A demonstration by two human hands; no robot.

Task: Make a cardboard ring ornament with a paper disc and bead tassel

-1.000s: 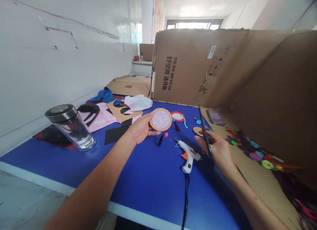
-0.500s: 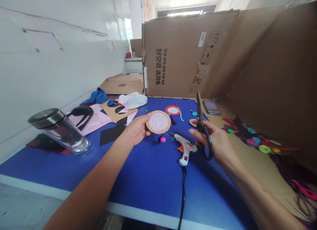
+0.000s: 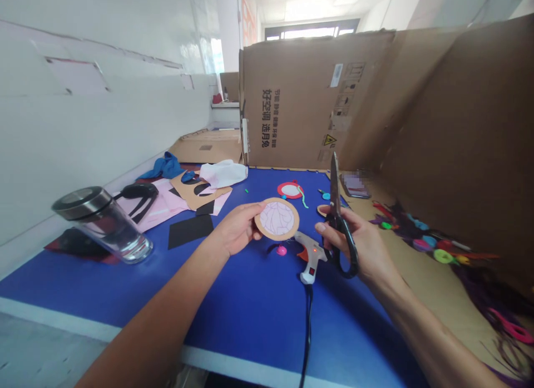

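My left hand [image 3: 241, 228] pinches the left edge of a round cardboard disc [image 3: 277, 219], whose pale centre carries purple lines. In my right hand [image 3: 362, 239] is a pair of black-handled scissors [image 3: 335, 182], blades pointing up and apart from the disc. Below and between the hands lies a white glue gun [image 3: 311, 257] with a lit red light; its nozzle is hidden behind the disc. A small pink bell-like ball [image 3: 281, 250] rests just under the disc. Partly behind my right fingers is another cardboard round [image 3: 321, 210].
A glass bottle [image 3: 104, 224] stands at left, near pink cloth, black sheets and cut cardboard [image 3: 196, 194]. A red-rimmed disc [image 3: 291, 190] lies farther back. Tall cardboard walls [image 3: 304, 104] rise behind and at right, where a phone [image 3: 355, 185] and colourful craft bits [image 3: 442, 256] lie.
My left hand has moved the disc a little right and nearer, so it now covers the glue gun's nozzle. The scissors stay upright in my right hand, and the view has tilted slightly.
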